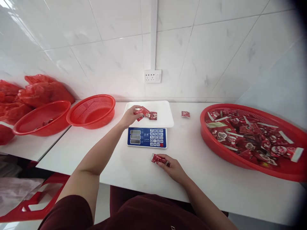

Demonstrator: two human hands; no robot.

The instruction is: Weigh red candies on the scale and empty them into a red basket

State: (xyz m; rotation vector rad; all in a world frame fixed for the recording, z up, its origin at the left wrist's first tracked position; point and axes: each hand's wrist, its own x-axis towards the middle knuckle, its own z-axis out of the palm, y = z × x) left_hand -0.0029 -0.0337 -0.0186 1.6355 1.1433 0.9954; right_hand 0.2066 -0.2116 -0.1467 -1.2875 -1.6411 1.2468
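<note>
My left hand (131, 117) is over the left part of the white weighing pan of a digital scale (165, 108). Its fingers are closed on small red packets (143, 111). Another red packet (153, 115) lies on the pan just right of those fingers. In front of the scale, my right hand (173, 168) grips a red packet (157, 158) with a pale end, held low over the table. The blue keypad panel (146, 137) faces me between the two hands; its display digits are too small to read.
A large red basket (208, 140) full of red packets stands at the right. One loose packet (185, 114) lies right of the scale. Two red baskets, one perforated (91, 123) and one farther left (55, 127), stand near red plastic bags (43, 91). A wall socket (153, 76) is behind.
</note>
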